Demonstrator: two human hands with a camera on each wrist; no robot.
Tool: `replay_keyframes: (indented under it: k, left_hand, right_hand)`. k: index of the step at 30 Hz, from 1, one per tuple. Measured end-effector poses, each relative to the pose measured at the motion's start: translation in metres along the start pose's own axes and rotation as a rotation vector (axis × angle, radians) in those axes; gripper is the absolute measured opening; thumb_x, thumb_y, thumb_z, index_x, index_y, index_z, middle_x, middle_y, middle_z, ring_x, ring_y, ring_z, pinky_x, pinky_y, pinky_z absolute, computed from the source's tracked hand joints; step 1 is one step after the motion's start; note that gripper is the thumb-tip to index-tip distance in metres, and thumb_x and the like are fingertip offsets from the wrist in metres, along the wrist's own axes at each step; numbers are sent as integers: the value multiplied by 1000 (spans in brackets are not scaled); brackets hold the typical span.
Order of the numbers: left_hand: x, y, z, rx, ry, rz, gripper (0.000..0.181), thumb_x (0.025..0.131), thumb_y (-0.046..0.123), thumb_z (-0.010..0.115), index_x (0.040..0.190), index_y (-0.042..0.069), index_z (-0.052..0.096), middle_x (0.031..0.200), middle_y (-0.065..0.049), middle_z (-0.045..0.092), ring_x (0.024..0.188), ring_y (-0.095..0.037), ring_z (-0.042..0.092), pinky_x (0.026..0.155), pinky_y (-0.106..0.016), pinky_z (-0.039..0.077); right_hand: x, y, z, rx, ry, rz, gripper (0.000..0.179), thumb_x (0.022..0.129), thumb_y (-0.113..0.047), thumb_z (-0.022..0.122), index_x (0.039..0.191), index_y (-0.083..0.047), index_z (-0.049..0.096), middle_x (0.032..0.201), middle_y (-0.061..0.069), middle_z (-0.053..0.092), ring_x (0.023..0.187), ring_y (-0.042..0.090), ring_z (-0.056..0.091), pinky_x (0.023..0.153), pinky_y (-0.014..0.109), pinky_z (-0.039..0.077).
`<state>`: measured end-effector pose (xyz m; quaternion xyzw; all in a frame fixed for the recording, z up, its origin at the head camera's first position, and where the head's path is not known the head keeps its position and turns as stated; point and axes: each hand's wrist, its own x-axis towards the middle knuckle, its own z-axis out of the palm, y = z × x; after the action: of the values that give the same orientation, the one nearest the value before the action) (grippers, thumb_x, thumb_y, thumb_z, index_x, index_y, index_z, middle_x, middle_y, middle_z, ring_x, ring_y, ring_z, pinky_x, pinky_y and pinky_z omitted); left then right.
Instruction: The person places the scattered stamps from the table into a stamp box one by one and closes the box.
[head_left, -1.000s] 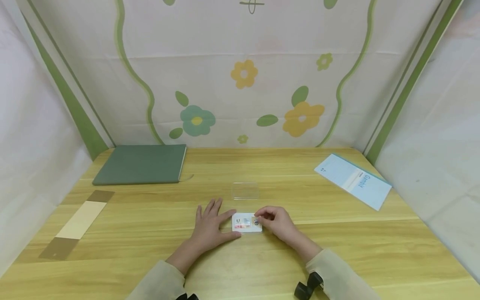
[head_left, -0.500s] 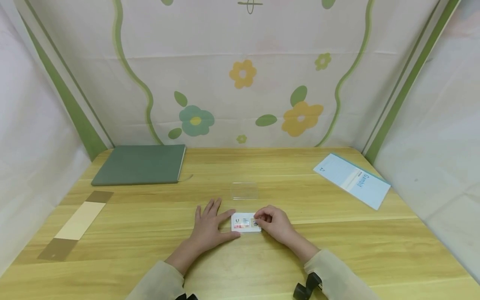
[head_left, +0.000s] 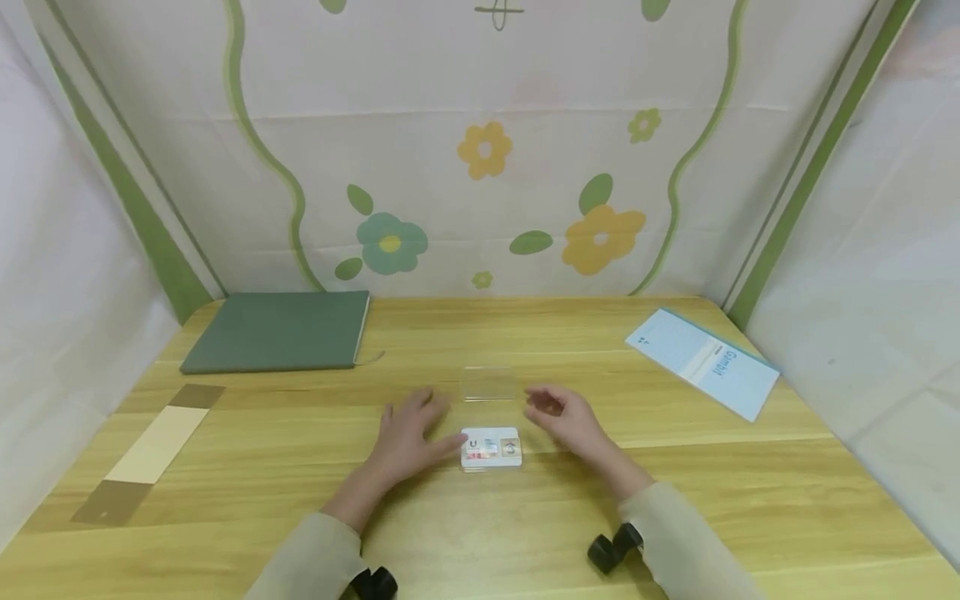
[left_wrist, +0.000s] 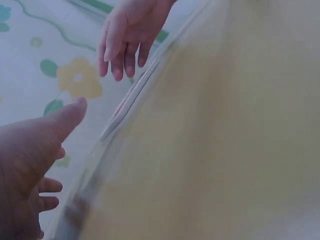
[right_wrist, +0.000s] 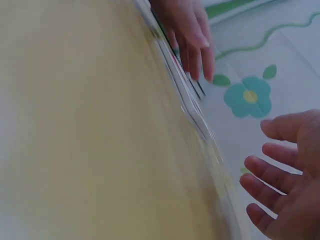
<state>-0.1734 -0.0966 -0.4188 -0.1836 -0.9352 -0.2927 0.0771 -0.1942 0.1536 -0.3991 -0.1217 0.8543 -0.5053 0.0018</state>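
On the table [head_left: 465, 533], between our left hand [head_left: 407, 442] and right hand [head_left: 573, 425], both relaxed and empty, we have the white card [head_left: 491, 447] near the clear plastic [head_left: 489, 384], and our left thumb [head_left: 448, 447] brushing the card could nudge it askew.

A flat, printed white rectangular slab [head_left: 491, 459] with rounded corners and a tan square [head_left: 511, 447] near its right end lies parallel to the worktop's [head_left: 480, 329] far edge; a clear plastic rectangular piece [head_left: 488, 384] lies flat between them.
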Motion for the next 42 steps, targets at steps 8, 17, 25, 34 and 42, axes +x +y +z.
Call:
replay_keyframes:
  k: [8, 17, 25, 34, 42]
  left_hand:
    - [39, -10, -5, 27, -37, -78, 75, 73, 60, 52, 132, 16, 37, 137, -13, 26, 125, -31, 17, 93, -58, 2]
    - [54, -15, 5, 80, -105, -110, 80, 68, 64, 54, 132, 19, 38, 139, -16, 20, 126, -35, 8, 91, -60, -3]
    - [58, -12, 8, 136, -116, -131, 74, 70, 65, 51, 130, 23, 40, 139, -16, 18, 126, -36, 6, 90, -61, -5]
    - [59, -14, 8, 155, -94, -143, 66, 73, 61, 50, 127, 24, 45, 138, -17, 21, 125, -36, 9, 90, -61, -2]
    - [58, -13, 7, 93, -94, -138, 65, 73, 58, 53, 126, 22, 46, 137, -18, 22, 125, -38, 10, 90, -61, -4]
  right_hand:
    - [40, 12, -4, -143, -113, 29, 62, 75, -28, 67, 130, -14, 39, 133, 7, 35, 121, 27, 28, 97, 48, 14]
    - [57, 26, 2, -374, -193, -27, 74, 70, -45, 66, 132, -18, 37, 138, 5, 27, 127, 24, 14, 93, 53, -10]
    - [58, 24, 5, -492, -169, -64, 71, 70, -50, 63, 129, -16, 42, 138, 7, 26, 126, 27, 14, 93, 56, -7]
    - [61, 24, 9, -501, -147, -59, 67, 69, -49, 64, 125, -17, 46, 137, 6, 27, 126, 26, 15, 93, 55, -5]
    - [58, 18, 7, -418, -142, -59, 66, 68, -45, 68, 124, -15, 48, 135, 7, 31, 123, 29, 21, 94, 54, -4]
